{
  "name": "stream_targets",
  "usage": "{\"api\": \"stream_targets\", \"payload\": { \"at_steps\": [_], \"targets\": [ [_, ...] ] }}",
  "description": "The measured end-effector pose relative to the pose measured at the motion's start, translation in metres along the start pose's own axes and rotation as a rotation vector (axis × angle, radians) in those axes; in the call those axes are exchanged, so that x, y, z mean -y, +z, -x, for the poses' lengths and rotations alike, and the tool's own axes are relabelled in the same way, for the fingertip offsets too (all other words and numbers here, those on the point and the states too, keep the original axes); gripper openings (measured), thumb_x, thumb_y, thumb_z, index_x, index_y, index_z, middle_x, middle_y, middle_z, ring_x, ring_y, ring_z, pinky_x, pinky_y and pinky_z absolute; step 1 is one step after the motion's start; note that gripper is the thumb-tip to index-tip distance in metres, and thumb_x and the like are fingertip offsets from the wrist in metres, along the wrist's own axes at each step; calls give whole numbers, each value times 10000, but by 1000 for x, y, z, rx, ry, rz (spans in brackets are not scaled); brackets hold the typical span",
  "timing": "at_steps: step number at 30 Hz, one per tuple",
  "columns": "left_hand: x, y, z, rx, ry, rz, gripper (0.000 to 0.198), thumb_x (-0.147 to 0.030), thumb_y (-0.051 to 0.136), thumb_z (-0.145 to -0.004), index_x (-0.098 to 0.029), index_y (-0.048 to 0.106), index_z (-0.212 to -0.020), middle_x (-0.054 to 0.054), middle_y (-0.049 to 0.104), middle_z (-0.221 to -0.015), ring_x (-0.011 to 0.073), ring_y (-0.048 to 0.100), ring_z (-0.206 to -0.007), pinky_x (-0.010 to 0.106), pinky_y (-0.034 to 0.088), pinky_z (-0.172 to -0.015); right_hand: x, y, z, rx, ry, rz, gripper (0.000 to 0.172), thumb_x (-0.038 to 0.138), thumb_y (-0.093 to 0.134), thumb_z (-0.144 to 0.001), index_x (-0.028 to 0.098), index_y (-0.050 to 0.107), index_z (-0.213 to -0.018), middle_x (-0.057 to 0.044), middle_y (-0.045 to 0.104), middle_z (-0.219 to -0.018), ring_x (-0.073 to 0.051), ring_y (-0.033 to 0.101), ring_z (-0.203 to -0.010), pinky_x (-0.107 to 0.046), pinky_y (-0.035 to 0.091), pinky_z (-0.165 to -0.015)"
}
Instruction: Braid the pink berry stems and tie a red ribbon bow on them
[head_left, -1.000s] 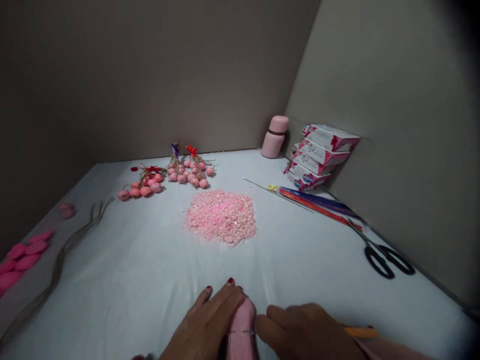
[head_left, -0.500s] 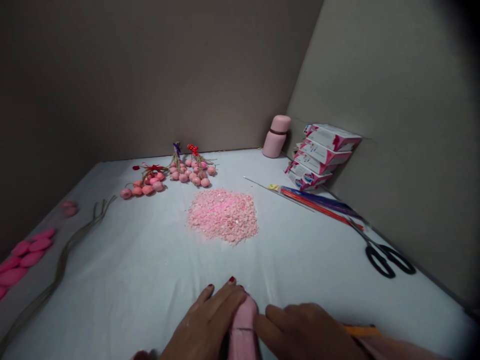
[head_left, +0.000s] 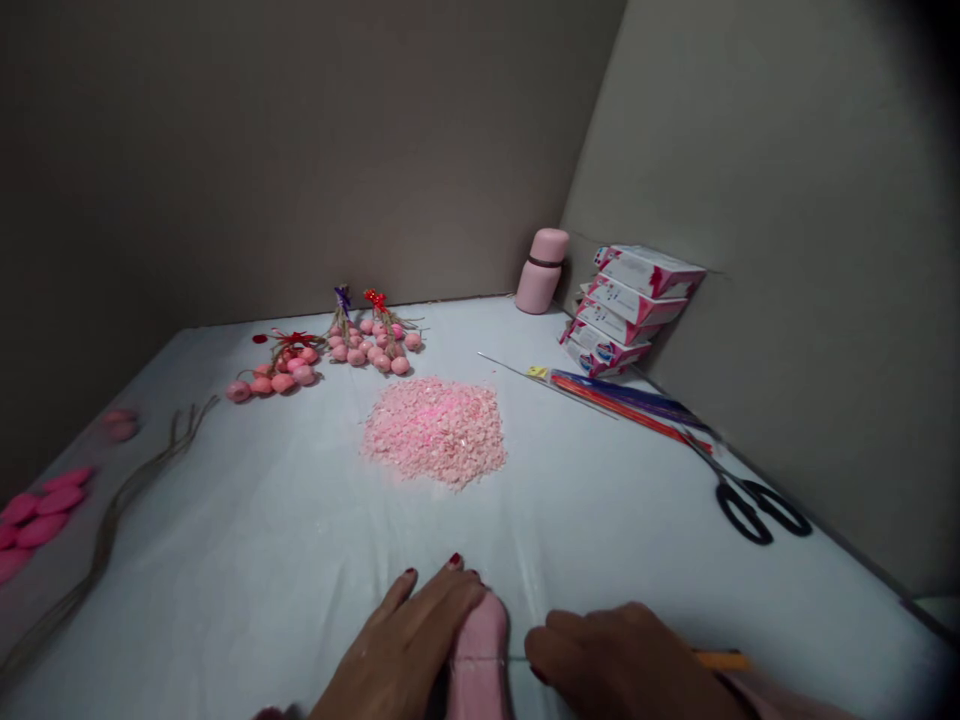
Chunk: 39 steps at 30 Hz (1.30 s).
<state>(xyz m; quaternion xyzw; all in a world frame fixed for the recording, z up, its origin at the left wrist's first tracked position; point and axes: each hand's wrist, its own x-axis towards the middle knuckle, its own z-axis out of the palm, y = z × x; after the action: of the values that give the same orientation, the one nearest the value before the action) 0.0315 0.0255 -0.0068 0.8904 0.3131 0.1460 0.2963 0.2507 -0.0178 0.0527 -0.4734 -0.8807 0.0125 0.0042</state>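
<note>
Low at 6 o'clock of the head view, a soft pink padded cylinder (head_left: 478,650), matt and rounded at its far end, its near end running out of frame, a thin pale thread (head_left: 517,658) crossing it. Left hand (head_left: 397,650) lying against its left side, fingers close together, extended and pressing, seemingly to keep it from rolling on the white cloth sheet (head_left: 225,590). Right hand (head_left: 622,665) just beside its right edge, fingers bunched and curled near the thread; whether pinching the thread, impossible to tell. Just past that hand at 4 o'clock, a slim orange stick (head_left: 720,660). Toward 12 o'clock, a heap of pale pink flakes (head_left: 433,432); at 11 o'clock, pink balls on twine stems (head_left: 371,345); at 9 o'clock, bright pink oval petals (head_left: 37,520) and loose twine strands (head_left: 112,530). At 2 o'clock, a pink lidded flask (head_left: 540,270) and stacked pink-and-white cardboard boxes (head_left: 634,310), seemingly kept by the wall out of the way; at 3 o'clock, black-handled scissors (head_left: 761,510).
</note>
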Motion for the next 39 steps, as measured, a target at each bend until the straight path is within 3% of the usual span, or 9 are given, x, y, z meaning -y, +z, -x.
{"api": "stream_targets", "payload": {
  "at_steps": [4, 12, 17, 21, 24, 28, 34, 39],
  "targets": [
    [2, 0, -2, 77, 22, 12, 671, -382, 502, -792, -387, 142, -1359, -24, 425, -1360, 283, 436, -1185, 464, 343, -990, 0, 4, 0, 12, 3, -21, 227, 199, 641, -617, 238, 419, -639, 109, 566, -518, -140, 513, -327, -305, 24, -376],
    [5, 6, 0, 91, 57, 7, 714, -407, 476, -821, -390, 14, -1365, -3, 373, -1390, 272, 392, -1218, 482, 308, -1010, 4, 10, 1, -43, -5, 3, 238, 170, 632, -642, 236, 404, -639, 107, 559, -500, -133, 478, -307, -299, 10, -379],
    [5, 6, -2, 38, 98, -38, 757, -448, 443, -832, -374, -97, -1358, 35, 380, -1384, 277, 402, -1210, 485, 339, -990, 6, 12, -1, -10, 48, -20, 229, 230, 645, -667, 239, 416, -650, 100, 576, -520, -139, 501, -335, -300, 21, -392],
    [1, 0, -6, 47, 120, -75, 708, -478, 345, -860, -399, -181, -1327, 53, 441, -1342, 288, 443, -1174, 535, 414, -904, 7, 15, -3, -69, 18, -34, 272, 296, 667, -646, 238, 402, -632, 104, 560, -494, -139, 494, -317, -301, 17, -382],
    [1, -1, -5, 5, 134, -116, 654, -504, 263, -868, -374, -175, -1337, 81, 476, -1310, 294, 471, -1147, 550, 445, -856, 8, 16, -5, -120, -1, 13, 302, 298, 674, -614, 237, 377, -622, 105, 546, -482, -141, 479, -296, -309, 18, -381],
    [3, 5, -3, -71, 173, -106, 669, -493, 324, -859, -346, -85, -1367, 60, 450, -1335, 264, 473, -1156, 478, 438, -908, 10, 17, -5, -161, -8, 92, 246, 222, 625, -648, 241, 381, -673, 101, 547, -510, -142, 500, -330, -325, 71, -375],
    [4, 2, -3, 1, 154, -103, 690, -444, 357, -869, -353, -122, -1358, 67, 434, -1343, 265, 432, -1184, 487, 419, -923, 10, 9, -8, -222, -81, 134, 103, 165, 455, -777, 236, 391, -737, 87, 547, -519, -134, 486, -326, -317, 161, -342],
    [2, -5, -6, 34, 170, -106, 646, -426, 298, -890, -349, -148, -1351, 78, 434, -1337, 274, 428, -1177, 523, 423, -890, 11, 4, -14, -249, -129, 208, 152, 94, 369, -794, 226, 387, -722, 68, 534, -494, -142, 467, -304, -316, 167, -337]
  ]
}}
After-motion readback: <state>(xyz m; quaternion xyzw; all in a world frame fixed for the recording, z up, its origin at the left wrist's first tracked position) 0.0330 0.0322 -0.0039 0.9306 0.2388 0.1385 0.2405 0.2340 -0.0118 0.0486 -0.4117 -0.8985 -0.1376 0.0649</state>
